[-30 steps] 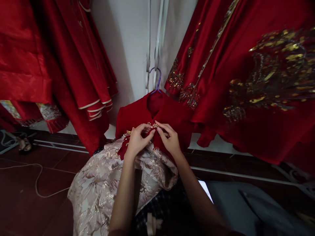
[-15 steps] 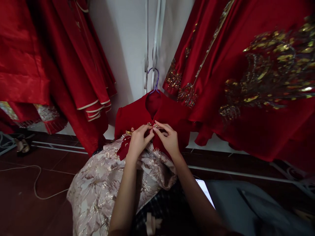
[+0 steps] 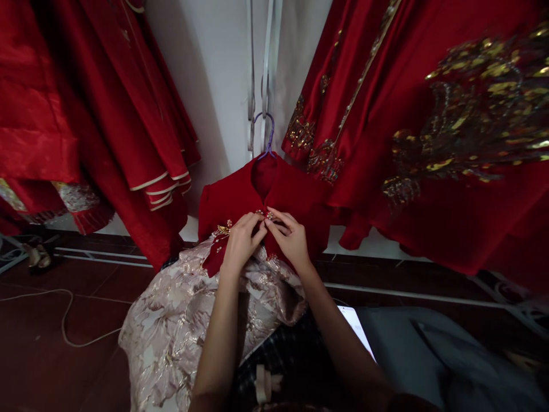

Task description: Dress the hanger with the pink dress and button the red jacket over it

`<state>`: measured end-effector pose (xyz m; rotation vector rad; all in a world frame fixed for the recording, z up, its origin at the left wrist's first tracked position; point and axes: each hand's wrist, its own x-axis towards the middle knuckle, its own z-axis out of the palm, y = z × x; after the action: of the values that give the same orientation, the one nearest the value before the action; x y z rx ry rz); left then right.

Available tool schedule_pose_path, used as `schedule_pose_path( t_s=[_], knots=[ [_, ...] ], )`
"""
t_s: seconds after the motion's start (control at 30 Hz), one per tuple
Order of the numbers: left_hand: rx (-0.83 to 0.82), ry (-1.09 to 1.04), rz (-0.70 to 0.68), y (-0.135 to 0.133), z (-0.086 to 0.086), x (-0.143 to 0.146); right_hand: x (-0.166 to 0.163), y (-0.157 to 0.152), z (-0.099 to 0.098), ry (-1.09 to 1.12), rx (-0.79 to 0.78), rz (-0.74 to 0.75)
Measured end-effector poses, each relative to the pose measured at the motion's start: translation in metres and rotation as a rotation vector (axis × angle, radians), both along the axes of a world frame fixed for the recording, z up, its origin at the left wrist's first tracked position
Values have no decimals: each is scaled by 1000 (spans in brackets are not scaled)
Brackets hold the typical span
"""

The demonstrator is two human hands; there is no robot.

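Red satin jacket (image 3: 240, 197), on purple hanger (image 3: 268, 129) against the wall. Left hand (image 3: 240, 243) and right hand (image 3: 291, 240): fingertips pinched together on beaded gold clasp (image 3: 266, 215) below collar. Risk: hard tugging could snap beads or slip the hanger.

Dark red tiled floor (image 3: 51, 366), white cable (image 3: 64, 320) looping across it, sandals (image 3: 36, 256) at left edge
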<state>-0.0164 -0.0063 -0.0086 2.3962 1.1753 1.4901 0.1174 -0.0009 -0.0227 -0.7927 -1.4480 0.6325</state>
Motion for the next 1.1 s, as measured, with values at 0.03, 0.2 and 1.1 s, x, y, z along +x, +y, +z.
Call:
schedule_pose_path(
  t_s=[0.03,0.2,1.1],
  knots=[
    [2,4,-2,1,-1,0,-1,0,-1,9,-2,-1],
    [10,9,7,2,-2,-1,-3,1,-4,33,-12,7],
    [-547,91,-79,-8,-12,-53,35,3,-22,-684,-84,252]
  ],
)
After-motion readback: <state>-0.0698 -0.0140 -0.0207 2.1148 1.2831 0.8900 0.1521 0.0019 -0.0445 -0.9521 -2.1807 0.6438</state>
